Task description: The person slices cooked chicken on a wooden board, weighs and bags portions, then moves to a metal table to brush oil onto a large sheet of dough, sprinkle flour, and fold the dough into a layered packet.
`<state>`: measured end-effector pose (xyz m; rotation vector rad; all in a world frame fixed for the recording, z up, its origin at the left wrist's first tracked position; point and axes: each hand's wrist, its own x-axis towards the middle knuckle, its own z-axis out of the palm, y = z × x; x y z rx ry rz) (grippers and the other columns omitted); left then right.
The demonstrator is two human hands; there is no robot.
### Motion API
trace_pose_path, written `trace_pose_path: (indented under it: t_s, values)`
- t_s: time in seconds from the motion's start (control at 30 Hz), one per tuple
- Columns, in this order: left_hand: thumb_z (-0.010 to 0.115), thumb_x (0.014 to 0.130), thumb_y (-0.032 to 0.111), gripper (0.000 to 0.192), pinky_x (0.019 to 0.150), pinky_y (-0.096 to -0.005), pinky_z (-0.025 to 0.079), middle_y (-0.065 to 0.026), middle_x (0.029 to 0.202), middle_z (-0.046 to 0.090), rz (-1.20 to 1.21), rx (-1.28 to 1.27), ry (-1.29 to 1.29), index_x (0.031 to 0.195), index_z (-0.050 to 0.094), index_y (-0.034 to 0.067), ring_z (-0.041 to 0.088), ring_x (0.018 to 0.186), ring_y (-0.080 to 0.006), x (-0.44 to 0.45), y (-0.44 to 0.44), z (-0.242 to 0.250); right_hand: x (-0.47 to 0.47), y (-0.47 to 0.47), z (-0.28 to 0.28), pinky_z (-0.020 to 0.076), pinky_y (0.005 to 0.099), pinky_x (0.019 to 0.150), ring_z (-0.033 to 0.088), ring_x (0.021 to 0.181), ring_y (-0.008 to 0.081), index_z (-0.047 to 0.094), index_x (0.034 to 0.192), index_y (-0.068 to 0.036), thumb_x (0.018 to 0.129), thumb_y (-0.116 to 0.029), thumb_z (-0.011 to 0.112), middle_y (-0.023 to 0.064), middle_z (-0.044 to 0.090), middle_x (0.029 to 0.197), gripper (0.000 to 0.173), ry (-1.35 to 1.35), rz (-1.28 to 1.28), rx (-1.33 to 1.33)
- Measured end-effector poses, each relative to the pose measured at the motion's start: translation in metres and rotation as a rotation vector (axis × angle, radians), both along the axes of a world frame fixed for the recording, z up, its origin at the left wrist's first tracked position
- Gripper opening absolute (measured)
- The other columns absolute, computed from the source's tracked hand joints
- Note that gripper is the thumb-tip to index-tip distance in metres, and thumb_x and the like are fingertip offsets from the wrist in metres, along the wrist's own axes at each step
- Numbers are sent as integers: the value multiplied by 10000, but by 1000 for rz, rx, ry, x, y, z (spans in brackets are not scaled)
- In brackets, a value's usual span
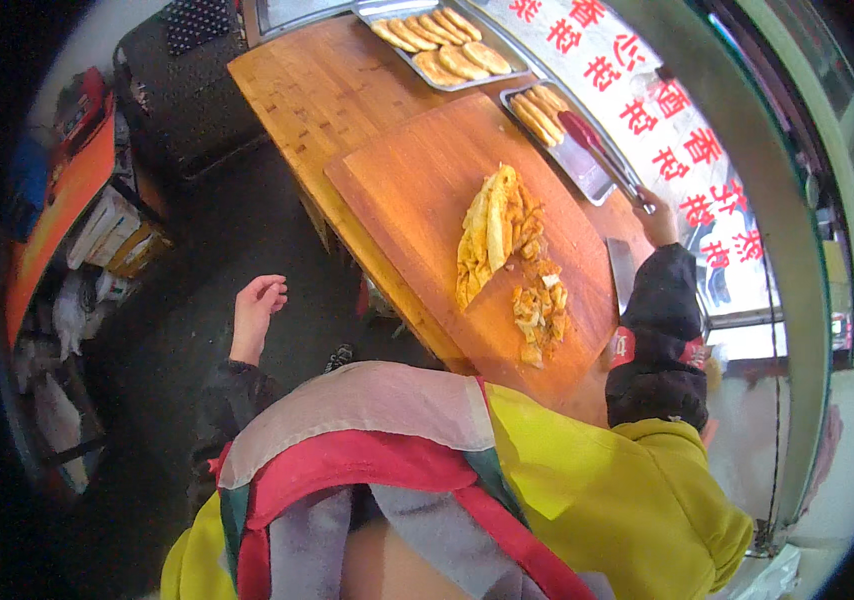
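Note:
My right hand (656,216) grips the metal handles of tongs (607,154) with dark red tips. Those tips reach over a small metal tray (581,166), right beside several golden flatbreads (537,112) at its far end. My left hand (256,315) hangs over the floor, left of the table, fingers loosely curled and holding nothing. On the wooden cutting board (404,176) lies a folded yellow egg or dough sheet (488,232). Chopped brownish-yellow pieces (539,311) are heaped nearer to me. A cleaver blade (620,274) shows at the board's right edge, its handle hidden by my sleeve.
A larger metal tray (427,73) of flatbreads stands at the table's far end. A window (622,82) with red lettering runs along the right side. To the left are an orange-topped shelf (67,225) with boxes and a dark covered block (179,97).

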<state>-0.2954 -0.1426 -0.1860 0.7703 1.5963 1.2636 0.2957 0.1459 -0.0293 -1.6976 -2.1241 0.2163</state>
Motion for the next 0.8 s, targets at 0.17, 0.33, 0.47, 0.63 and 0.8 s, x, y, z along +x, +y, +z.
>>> trace_pose_path:
  t_s: [0.17, 0.33, 0.47, 0.63, 0.8]
  values:
    - [491, 893, 125, 198, 662, -218, 463, -31, 899, 613, -77, -12, -3, 1033, 591, 28, 566, 751, -93, 5, 8, -5, 28, -56, -23, 450, 328, 811, 608, 902, 226, 584, 1161, -95, 731, -57, 649, 127, 643, 971, 437, -79, -65, -118]
    - [486, 895, 125, 200, 664, -222, 464, -28, 891, 612, -134, 2, 13, 1035, 590, 27, 568, 750, -94, 14, 12, -9, 48, -89, -41, 406, 361, 922, 532, 1079, 304, 607, 1113, -85, 748, -105, 608, 152, 579, 1134, 365, -246, -218, -78]
    - [485, 893, 121, 196, 660, -221, 461, -30, 888, 613, -145, -24, 27, 1027, 593, 25, 567, 749, -95, 17, 14, -8, 54, -96, -48, 403, 369, 925, 516, 1104, 300, 584, 1145, -94, 755, -80, 584, 153, 553, 1174, 390, -209, -272, -89]
    - [506, 887, 101, 172, 664, -227, 462, -34, 866, 621, -111, -35, 50, 999, 615, 27, 570, 742, -92, 22, 12, 1, 39, -83, -57, 428, 380, 890, 529, 1084, 318, 561, 1179, -136, 760, -60, 564, 150, 546, 1183, 427, -262, -218, -9]
    - [507, 887, 115, 189, 674, -224, 459, -30, 874, 606, -125, -22, 40, 1024, 594, 17, 562, 746, -97, 23, 11, 11, 9, -52, -72, 474, 446, 756, 586, 939, 342, 554, 1157, -164, 768, -73, 570, 132, 577, 1086, 400, -379, -243, 49]
